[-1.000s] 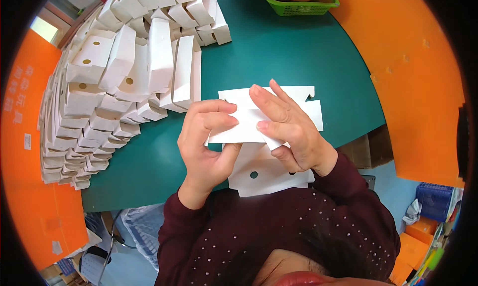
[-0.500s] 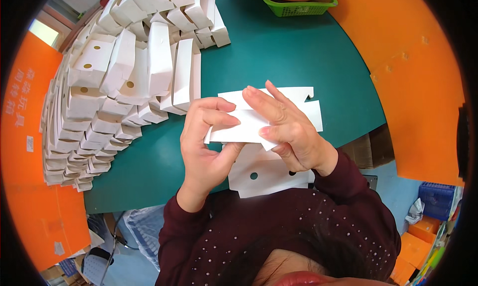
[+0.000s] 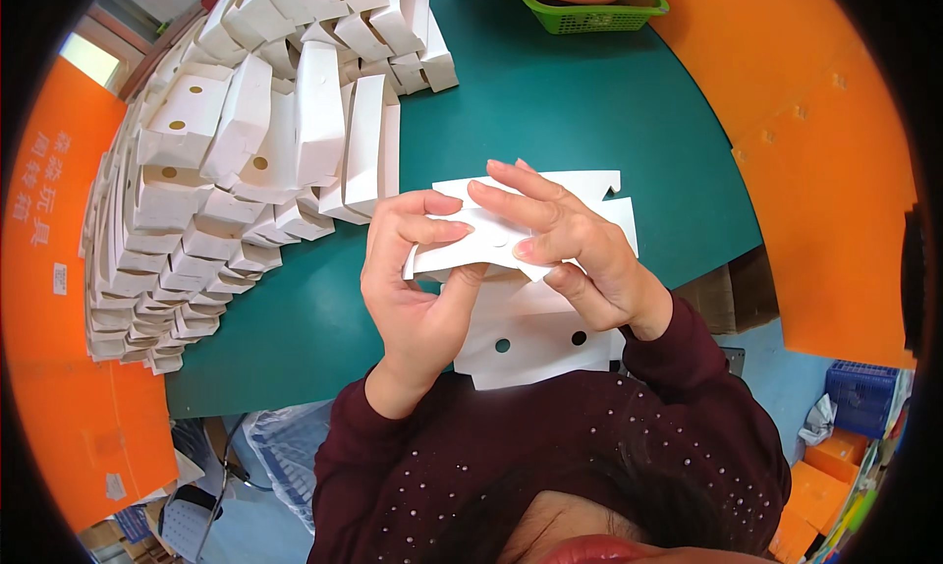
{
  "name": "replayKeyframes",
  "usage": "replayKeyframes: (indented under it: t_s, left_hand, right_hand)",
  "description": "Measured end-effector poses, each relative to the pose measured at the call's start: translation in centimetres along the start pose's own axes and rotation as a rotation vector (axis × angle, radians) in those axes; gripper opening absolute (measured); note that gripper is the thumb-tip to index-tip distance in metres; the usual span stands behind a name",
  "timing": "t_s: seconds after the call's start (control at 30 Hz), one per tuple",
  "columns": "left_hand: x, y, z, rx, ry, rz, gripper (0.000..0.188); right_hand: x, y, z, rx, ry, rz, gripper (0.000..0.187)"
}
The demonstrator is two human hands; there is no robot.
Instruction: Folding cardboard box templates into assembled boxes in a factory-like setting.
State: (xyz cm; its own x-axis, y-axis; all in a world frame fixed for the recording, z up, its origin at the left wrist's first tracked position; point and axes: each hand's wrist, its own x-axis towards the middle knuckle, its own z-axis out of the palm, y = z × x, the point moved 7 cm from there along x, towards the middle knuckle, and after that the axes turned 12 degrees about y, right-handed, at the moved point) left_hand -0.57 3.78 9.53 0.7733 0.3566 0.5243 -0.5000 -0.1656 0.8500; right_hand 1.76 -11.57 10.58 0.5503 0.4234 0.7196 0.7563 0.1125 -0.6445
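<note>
A partly folded white cardboard box (image 3: 444,257) is raised over the near side of the table in both my hands. My left hand (image 3: 408,279) pinches its left end, fingers on top and thumb underneath. With its fingers, my right hand (image 3: 597,254) presses on the right part of the box, and its thumb sits by the front edge. White cardboard with two round holes (image 3: 535,353) lies below, close to my body; more flat white cardboard with a notched corner (image 3: 617,210) shows behind my right hand. Whether these are separate sheets is hidden by my hands.
Many folded white boxes (image 3: 319,122) are piled high on the left of the green table (image 3: 491,102). A green basket (image 3: 599,16) stands at the far edge. Orange panels (image 3: 815,171) rise on the right and left (image 3: 59,318).
My right fingers have shifted slightly left over the box. Its front flap, which pointed down beside my right thumb, now bends along the front edge. My left hand has barely moved.
</note>
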Motion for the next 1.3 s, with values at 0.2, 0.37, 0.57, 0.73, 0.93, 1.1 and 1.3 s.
replayKeyframes:
  t_s: [0.2,0.37,0.57,0.73,0.93,1.1,1.3]
  left_hand:
    - [0.4,-0.1,-0.2,0.030,-0.068,0.046,0.026]
    - [0.3,0.5,0.3,-0.032,-0.260,0.132,0.029]
    - [0.2,0.1,0.1,-0.471,-0.084,-0.109,0.037]
    - [-0.5,-0.3,-2.4,-0.252,-0.045,0.356,0.041]
    - [-0.3,1.0,-2.2,0.013,-0.060,0.443,0.021]
    - [-0.2,0.7,-2.2,-0.054,-0.116,0.440,0.017]
    - [0.1,0.3,-2.4,-0.114,-0.118,0.371,0.017]
  right_hand:
    - [0.2,-0.1,0.0,-0.110,0.057,0.030,0.010]
    - [0.0,0.9,-0.4,0.183,0.129,0.186,0.011]
    - [1.6,-0.2,-0.4,-0.089,0.160,0.105,0.026]
    - [1.4,-0.6,1.4,-0.330,0.185,-0.069,0.037]
    - [1.1,-0.3,1.9,-0.417,0.339,-0.110,0.041]
    - [1.0,-0.4,1.8,-0.408,0.331,-0.048,0.040]
    - [0.9,-0.4,1.5,-0.414,0.338,-0.032,0.040]
